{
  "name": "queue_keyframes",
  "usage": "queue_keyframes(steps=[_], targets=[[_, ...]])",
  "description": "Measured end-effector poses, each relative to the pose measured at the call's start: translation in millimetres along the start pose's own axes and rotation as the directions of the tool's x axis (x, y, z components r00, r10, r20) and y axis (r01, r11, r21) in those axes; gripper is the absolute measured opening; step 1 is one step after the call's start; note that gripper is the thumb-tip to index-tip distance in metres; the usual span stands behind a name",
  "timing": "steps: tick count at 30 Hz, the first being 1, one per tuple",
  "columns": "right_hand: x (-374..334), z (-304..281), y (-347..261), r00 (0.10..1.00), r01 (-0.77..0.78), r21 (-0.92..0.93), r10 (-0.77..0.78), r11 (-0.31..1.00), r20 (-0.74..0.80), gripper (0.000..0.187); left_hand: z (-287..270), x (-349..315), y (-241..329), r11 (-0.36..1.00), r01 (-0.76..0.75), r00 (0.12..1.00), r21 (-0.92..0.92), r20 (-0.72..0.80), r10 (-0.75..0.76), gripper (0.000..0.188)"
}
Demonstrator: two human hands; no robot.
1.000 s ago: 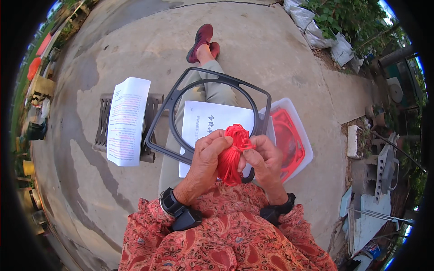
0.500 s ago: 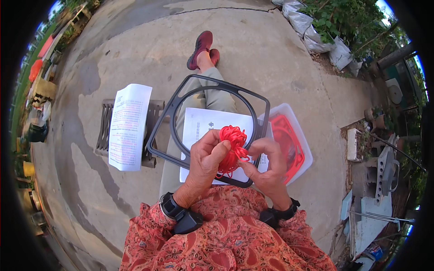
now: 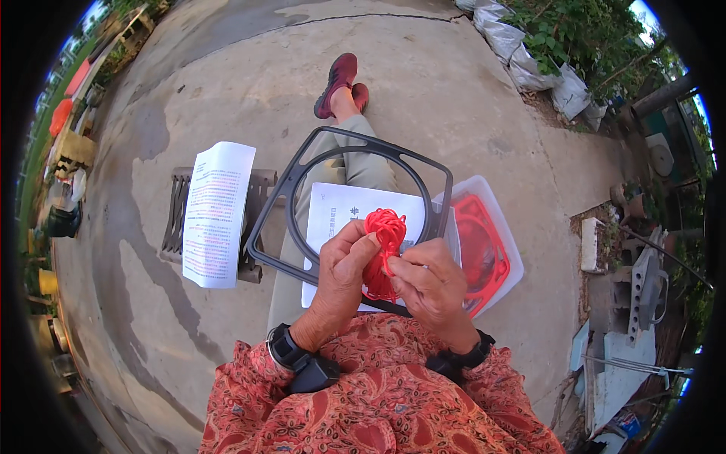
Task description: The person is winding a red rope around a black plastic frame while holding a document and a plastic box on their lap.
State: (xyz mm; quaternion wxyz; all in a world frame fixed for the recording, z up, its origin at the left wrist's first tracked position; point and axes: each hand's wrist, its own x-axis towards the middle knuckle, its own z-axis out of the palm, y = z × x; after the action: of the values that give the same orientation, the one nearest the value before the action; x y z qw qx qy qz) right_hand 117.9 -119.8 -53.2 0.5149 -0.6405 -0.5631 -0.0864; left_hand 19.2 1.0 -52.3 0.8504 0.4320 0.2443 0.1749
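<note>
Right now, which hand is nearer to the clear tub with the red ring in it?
Right. The right hand sits just beside the clear tub; the left hand is farther off, across the red cord bundle.

Soft, even daylight covers the concrete yard, with no hard shadows and no glare. The fisheye lens bends straight lines toward the rim and leaves black corners around the round picture. The centre is sharp; detail smears at the far edges.

Two hands, one red cord bundle, two printed sheets.
</note>
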Motion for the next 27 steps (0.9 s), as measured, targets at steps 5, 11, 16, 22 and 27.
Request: queue_keyframes(steps=[5, 11, 16, 22, 27], targets=[[6, -8, -3, 0.996, -0.078, 0.110, 0.072, 0.991, 0.062, 0.025, 3, 0, 3, 0.998, -0.050, 0.999, 0.030, -0.004, 0.050, 0.022], [11, -9, -11, 0.958, -0.286, 0.169, 0.282, 0.943, 0.049, 0.015, -1, 1, 0, 0.992, -0.094, 0.995, 0.082, 0.026, 0.092, 0.022], [17, -12, -12, 0.952, -0.301, 0.084, 0.294, 0.950, 0.081, 0.019, 0, 0, 2, 0.984, -0.122, 0.992, 0.133, 0.034, 0.118, 0.023], [15, -7, -9, 0.974, -0.221, 0.069, 0.216, 0.973, 0.068, 0.020, -5, 5, 1, 0.998, -0.035, 0.997, 0.052, 0.065, 0.031, 0.024], [12, -9, -8, 0.946, -0.321, 0.086, 0.315, 0.943, 0.073, 0.022, -2, 3, 4, 1.000, -0.006, 0.996, 0.022, 0.094, 0.004, 0.023]])
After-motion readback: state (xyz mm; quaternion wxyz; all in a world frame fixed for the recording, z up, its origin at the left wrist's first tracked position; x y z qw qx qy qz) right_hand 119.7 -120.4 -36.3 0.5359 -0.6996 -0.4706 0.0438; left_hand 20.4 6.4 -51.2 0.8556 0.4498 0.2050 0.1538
